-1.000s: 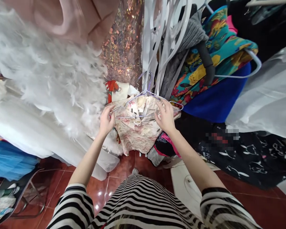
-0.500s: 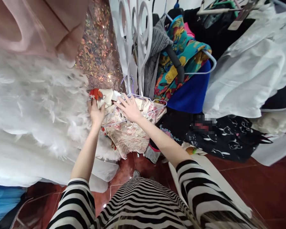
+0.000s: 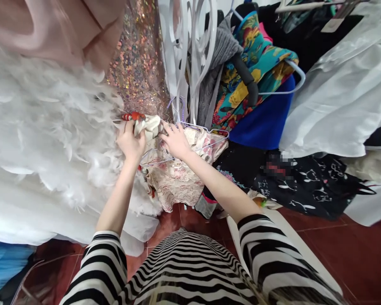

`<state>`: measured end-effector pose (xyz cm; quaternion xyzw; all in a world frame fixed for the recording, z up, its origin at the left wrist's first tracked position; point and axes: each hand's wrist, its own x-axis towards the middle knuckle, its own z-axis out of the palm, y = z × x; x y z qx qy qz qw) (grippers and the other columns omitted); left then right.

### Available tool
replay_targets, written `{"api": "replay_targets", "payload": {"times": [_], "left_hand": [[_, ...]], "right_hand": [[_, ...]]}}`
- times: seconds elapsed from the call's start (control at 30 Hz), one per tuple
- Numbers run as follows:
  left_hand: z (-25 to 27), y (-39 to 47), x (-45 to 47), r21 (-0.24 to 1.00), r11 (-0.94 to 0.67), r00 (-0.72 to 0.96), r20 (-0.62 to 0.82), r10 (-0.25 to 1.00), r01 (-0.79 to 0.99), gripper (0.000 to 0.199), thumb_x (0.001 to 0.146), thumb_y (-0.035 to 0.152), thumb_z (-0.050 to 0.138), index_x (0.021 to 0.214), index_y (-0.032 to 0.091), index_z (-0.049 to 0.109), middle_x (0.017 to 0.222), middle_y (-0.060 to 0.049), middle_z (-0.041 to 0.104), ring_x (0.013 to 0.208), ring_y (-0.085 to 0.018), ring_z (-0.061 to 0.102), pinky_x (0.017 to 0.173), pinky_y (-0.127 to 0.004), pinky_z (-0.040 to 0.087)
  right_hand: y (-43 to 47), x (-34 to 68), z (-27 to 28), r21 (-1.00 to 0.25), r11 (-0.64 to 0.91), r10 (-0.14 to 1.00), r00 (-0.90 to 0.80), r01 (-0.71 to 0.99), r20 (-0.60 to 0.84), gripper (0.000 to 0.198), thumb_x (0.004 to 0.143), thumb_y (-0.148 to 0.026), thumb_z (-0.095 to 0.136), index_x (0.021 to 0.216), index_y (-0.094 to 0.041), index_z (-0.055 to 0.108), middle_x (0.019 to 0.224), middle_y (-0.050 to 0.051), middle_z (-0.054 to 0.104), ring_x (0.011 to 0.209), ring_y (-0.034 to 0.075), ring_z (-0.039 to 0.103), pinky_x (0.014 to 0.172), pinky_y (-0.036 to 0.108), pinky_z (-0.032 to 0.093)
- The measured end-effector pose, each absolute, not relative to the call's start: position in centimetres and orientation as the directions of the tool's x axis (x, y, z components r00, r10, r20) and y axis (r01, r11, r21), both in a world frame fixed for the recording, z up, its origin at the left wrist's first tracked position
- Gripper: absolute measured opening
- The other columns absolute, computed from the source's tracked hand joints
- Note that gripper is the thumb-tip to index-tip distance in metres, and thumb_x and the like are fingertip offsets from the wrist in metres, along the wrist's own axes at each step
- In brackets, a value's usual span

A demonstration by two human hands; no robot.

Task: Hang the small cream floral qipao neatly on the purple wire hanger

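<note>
Hands [image 3: 131,142] touch crumpled cream fabric [image 3: 150,126], orange-red at one end.

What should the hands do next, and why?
Maybe the left hand should gently smooth the cream cloth, because it looks bunched up beside that hand, and the right hand is spread over the flowery top next to it.

At the centre, a hanger [image 3: 206,129] lay across a garment [image 3: 178,182] above the floor [image 3: 330,241], with feathers [image 3: 60,123] to the left, hanging clothes [image 3: 263,116] to the right, and sequin fabric [image 3: 138,63] behind.
</note>
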<state>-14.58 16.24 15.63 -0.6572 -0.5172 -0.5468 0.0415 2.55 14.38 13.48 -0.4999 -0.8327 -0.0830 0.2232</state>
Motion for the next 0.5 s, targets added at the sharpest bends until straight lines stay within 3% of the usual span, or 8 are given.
{"api": "replay_targets", "payload": {"times": [0.3, 0.5], "left_hand": [[18.5, 14.9, -12.0, 0.502, -0.59, -0.027, 0.775, 0.631, 0.632, 0.026, 0.083, 0.017, 0.059, 0.108, 0.021, 0.06, 0.116, -0.007, 0.063, 0.124, -0.027, 0.058, 0.106, -0.041, 0.051], [19.1, 12.4, -11.4, 0.469, -0.687, -0.099, 0.858, 0.505, 0.555, 0.019, 0.09, 0.024, 0.053, 0.109, 0.022, 0.057, 0.129, -0.008, 0.056, 0.137, -0.028, 0.049, 0.114, -0.045, 0.046]], "right_hand": [[14.4, 1.5, 14.2, -0.051, 0.457, 0.81, -0.392, 0.888, 0.435, 0.032, 0.087, -0.015, 0.054, 0.111, -0.013, 0.076, 0.144, 0.019, 0.059, 0.125, 0.039, 0.049, 0.106, 0.061, 0.034], [15.2, 1.4, 13.6, -0.059, 0.451, 0.807, -0.379, 0.89, 0.452, 0.026, 0.089, -0.016, 0.057, 0.108, -0.013, 0.075, 0.136, 0.019, 0.063, 0.121, 0.038, 0.055, 0.109, 0.062, 0.033]]}}
